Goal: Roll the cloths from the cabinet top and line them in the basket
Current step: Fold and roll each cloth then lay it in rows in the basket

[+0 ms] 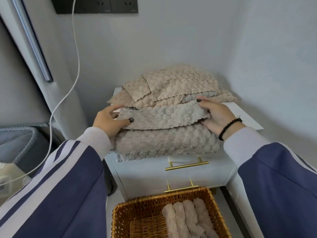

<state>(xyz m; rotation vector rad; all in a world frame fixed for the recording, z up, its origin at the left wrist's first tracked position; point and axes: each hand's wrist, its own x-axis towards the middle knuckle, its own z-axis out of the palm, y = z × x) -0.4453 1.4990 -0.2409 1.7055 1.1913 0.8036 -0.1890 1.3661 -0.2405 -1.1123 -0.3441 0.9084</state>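
basket [120, 219] – four rolled cloths [187, 219] lined at right | left hand [109, 120], right hand [214, 115] – both pinching ends of grey cloth [163, 117] over cabinet top [240, 114] pile

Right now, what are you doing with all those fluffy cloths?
A person is folding over the front edge of a grey cloth on the white cabinet; the left hand and right hand each pinch an end. More beige cloths are piled behind. Four rolled cloths already lie side by side in the wicker basket below.

Pale grey walls [188, 40] (black sockets [96, 5] above), white cable [75, 54].
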